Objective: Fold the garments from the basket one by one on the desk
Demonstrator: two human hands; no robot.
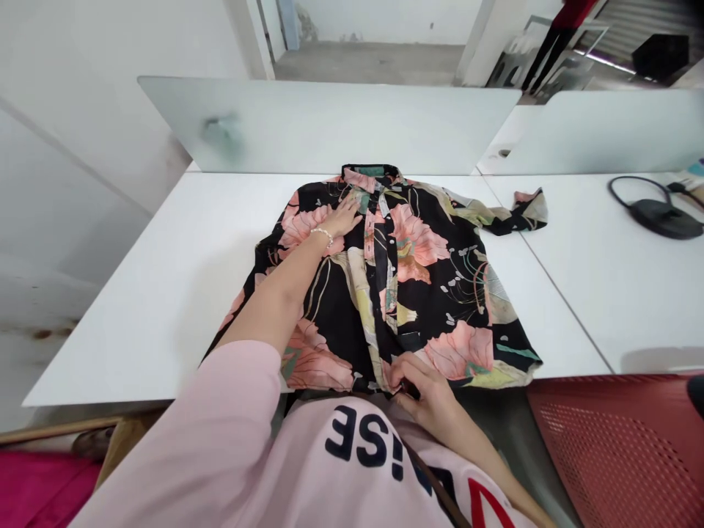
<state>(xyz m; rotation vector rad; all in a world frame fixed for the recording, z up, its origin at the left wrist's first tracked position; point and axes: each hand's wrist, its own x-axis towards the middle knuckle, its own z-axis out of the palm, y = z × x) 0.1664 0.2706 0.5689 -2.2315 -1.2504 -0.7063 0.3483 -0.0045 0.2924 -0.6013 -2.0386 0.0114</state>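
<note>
A black button-up shirt [434,293] with large pink and yellow-green flowers lies front up on the white table. Its collar [372,173] points away from me, and the front placket is partly parted. My left hand [342,218], with a beaded bracelet at the wrist, rests with outstretched fingers on the shirt just below the collar. Down at the hem, the fingers of my right hand [421,385] pinch the bottom end of the shirt's front edge. One sleeve [517,216] stretches out to the right; my left arm covers part of the shirt's left side.
A frosted glass divider [330,125] stands along the back of the white table [137,293]. On the right are a black round device with a cable [663,216] and a red perforated chair [616,440]. Bright pink cloth [44,488] lies at lower left. A person [558,44] stands beyond the divider.
</note>
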